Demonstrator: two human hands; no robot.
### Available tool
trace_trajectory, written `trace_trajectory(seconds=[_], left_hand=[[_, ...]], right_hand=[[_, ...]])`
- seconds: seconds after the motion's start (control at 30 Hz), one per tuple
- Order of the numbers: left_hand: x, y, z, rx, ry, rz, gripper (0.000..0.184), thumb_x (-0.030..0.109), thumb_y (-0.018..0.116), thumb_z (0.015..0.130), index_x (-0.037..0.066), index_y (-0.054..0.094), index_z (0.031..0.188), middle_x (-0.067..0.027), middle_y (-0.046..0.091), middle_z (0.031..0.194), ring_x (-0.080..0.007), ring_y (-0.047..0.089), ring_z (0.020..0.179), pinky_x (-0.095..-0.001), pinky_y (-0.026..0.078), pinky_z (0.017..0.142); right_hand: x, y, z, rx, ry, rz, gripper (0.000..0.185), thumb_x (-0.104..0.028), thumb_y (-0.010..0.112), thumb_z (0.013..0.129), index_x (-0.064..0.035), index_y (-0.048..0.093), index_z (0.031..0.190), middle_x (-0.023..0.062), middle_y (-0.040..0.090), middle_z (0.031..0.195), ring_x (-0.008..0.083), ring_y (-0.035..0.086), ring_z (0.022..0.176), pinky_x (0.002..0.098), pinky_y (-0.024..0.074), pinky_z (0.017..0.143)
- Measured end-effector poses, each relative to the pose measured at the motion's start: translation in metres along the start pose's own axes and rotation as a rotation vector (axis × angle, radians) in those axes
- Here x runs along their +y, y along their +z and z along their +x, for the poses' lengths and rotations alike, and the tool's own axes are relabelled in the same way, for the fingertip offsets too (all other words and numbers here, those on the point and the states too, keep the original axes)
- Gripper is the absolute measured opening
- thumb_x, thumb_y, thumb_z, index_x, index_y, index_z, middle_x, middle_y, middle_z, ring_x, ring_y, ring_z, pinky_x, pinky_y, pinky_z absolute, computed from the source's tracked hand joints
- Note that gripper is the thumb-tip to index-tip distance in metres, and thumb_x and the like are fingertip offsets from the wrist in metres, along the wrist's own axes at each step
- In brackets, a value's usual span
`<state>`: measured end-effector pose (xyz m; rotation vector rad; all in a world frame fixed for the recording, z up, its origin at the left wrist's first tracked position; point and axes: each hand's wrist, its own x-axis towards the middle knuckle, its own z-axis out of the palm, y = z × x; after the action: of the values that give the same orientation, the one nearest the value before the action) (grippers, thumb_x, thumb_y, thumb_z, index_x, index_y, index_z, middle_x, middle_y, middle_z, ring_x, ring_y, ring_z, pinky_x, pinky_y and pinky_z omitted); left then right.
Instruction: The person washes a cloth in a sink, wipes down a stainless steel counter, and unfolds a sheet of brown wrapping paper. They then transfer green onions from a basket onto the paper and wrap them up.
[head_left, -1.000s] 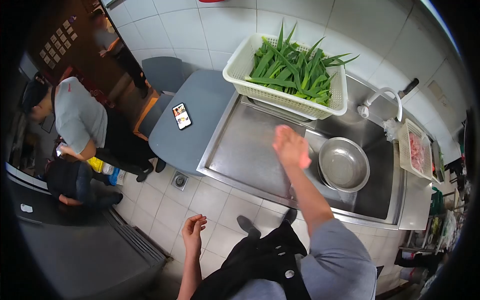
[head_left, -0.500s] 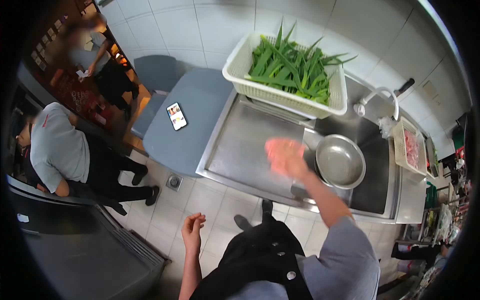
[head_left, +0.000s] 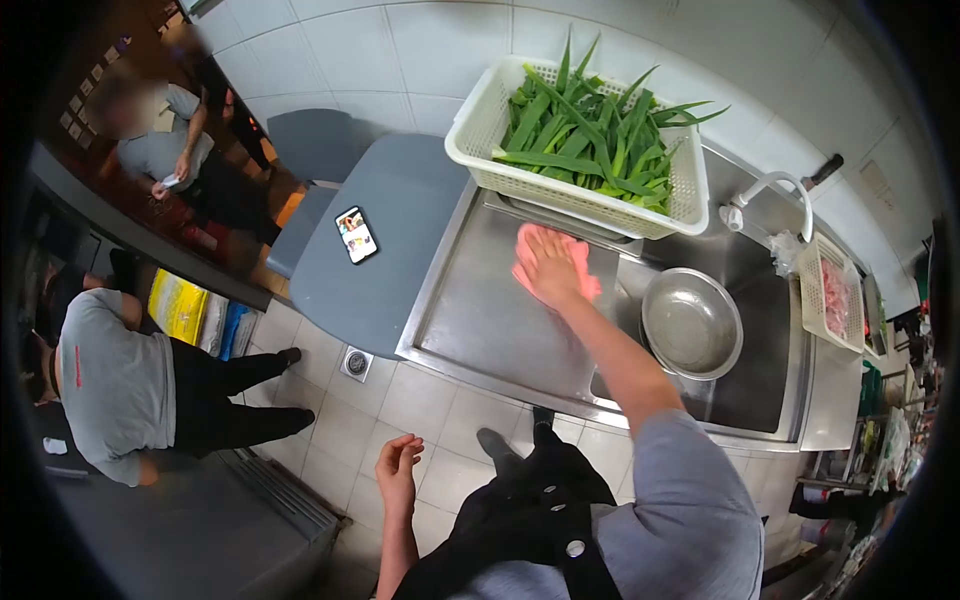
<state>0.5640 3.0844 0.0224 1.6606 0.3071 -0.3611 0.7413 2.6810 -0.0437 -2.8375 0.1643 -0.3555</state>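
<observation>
My right hand [head_left: 552,268] lies flat on a pink cloth [head_left: 584,277], pressing it against the steel drainboard [head_left: 470,300]. Just behind it stands a white basket [head_left: 560,205] of long green leaves [head_left: 590,140]. To the right of the hand, a metal bowl [head_left: 692,323] sits in the sink. My left hand [head_left: 398,462] hangs low over the floor, its fingers loosely curled and nothing visible in them.
A phone [head_left: 355,235] lies on the grey table [head_left: 370,290]. The faucet [head_left: 770,195] and a basket of pinkish food [head_left: 835,295] are at the right. One person [head_left: 120,380] bends at the left; another [head_left: 175,150] stands behind.
My right hand and the cloth have moved back toward the leaf basket. My left hand has barely moved. The person at the left has shifted, and another has come into view behind.
</observation>
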Motion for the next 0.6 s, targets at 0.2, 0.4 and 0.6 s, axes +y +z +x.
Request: trace_trajectory(seconds=[0.2, 0.4, 0.6], left_hand=[[0.011, 0.020, -0.003, -0.023, -0.004, -0.039, 0.019, 0.008, 0.050, 0.096, -0.001, 0.059, 0.110, -0.0104, 0.068, 0.102, -0.0184, 0.064, 0.095, -0.0301, 0.049, 0.082], [0.018, 0.019, 0.002, -0.063, 0.007, 0.045, 0.021, 0.011, 0.051, 0.097, 0.000, 0.059, 0.111, -0.0106, 0.068, 0.104, -0.0187, 0.065, 0.095, -0.0304, 0.050, 0.082], [0.020, 0.016, 0.002, -0.014, 0.058, -0.022, 0.021, 0.012, 0.052, 0.096, -0.001, 0.059, 0.112, -0.0112, 0.068, 0.104, -0.0191, 0.065, 0.096, -0.0308, 0.050, 0.083]], right_hand=[[-0.121, 0.058, 0.011, 0.102, -0.128, -0.039, 0.075, -0.047, 0.044, 0.092, 0.0058, 0.031, 0.143, 0.0183, 0.032, 0.151, 0.0296, 0.025, 0.142, 0.0401, 0.0160, 0.118], [-0.074, 0.053, -0.062, -0.565, -0.413, 0.874, 0.057, -0.035, 0.050, 0.093, 0.0093, 0.045, 0.128, 0.0176, 0.054, 0.127, 0.0277, 0.054, 0.115, 0.0409, 0.0418, 0.100], [-0.162, 0.027, -0.044, -0.311, -0.253, 0.891, 0.022, -0.024, 0.048, 0.094, -0.0072, 0.063, 0.095, 0.0072, 0.059, 0.103, 0.0234, 0.055, 0.099, 0.0407, 0.0391, 0.095]])
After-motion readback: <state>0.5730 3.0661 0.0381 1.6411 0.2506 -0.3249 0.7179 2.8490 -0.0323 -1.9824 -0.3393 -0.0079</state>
